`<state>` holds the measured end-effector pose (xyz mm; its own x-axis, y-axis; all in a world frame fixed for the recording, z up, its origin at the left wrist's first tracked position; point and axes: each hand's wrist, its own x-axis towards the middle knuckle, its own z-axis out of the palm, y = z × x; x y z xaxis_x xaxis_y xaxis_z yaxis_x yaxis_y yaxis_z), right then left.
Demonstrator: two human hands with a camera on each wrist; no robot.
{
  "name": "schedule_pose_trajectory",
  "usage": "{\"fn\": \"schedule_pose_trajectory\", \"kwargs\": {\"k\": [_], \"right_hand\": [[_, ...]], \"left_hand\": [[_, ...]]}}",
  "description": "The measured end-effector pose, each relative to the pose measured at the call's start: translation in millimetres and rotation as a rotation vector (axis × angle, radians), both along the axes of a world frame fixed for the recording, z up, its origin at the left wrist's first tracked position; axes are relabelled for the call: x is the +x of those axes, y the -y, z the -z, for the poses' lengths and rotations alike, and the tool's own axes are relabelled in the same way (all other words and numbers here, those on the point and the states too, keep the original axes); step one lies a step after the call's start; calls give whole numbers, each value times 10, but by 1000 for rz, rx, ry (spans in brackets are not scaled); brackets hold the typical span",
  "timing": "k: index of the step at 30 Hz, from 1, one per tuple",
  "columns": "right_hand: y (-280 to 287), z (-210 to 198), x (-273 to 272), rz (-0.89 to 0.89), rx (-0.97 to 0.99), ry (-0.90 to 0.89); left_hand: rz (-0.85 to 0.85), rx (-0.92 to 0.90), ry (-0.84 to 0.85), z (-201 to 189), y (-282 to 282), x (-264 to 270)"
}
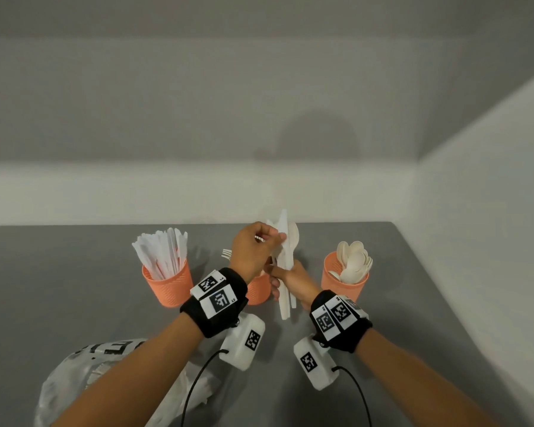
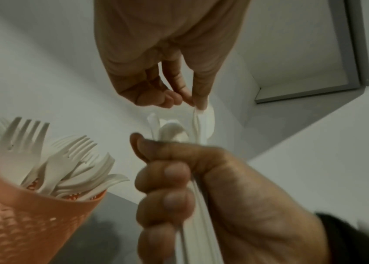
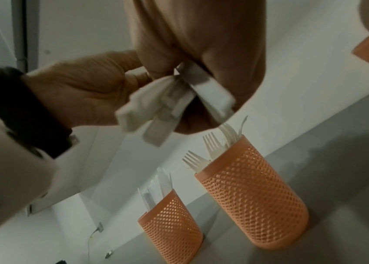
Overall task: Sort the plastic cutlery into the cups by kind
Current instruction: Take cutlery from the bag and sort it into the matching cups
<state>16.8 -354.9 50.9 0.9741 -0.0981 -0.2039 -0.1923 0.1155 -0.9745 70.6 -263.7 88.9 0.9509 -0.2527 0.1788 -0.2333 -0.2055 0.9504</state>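
My right hand (image 1: 278, 282) grips an upright bundle of white plastic cutlery (image 1: 285, 260) by its handles, above the table between the middle and right cups. My left hand (image 1: 276, 238) pinches one thin white piece at the bundle's top; its kind is unclear. A spoon bowl (image 2: 208, 117) shows beside the pinching left hand (image 2: 196, 104). Three orange mesh cups stand in a row: the knife cup (image 1: 167, 282) on the left, the fork cup (image 1: 258, 291) mostly hidden behind my left wrist, the spoon cup (image 1: 344, 278) on the right. The fork cup (image 3: 251, 205) stands below the bundle's handle ends (image 3: 163, 114).
A crumpled clear plastic bag (image 1: 84, 380) with black print lies on the grey table (image 1: 74, 272) near its front left, under my left forearm. White walls close the table at the back and on the right. Cables hang from both wrist cameras.
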Motion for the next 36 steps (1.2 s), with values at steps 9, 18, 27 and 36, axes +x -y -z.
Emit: {"fn": "schedule_pose_trajectory", "kwargs": {"k": [9, 18, 27, 36], "right_hand": [[88, 50, -58, -15, 118, -34], [262, 125, -86, -107, 272, -72], [171, 89, -106, -187, 262, -29], [174, 52, -121, -201, 217, -26]], "left_hand": [[19, -134, -69, -143, 51, 49], [-237, -309, -139, -349, -149, 257], [123, -69, -325, -17, -85, -103], [16, 5, -231, 104, -88, -51]]}}
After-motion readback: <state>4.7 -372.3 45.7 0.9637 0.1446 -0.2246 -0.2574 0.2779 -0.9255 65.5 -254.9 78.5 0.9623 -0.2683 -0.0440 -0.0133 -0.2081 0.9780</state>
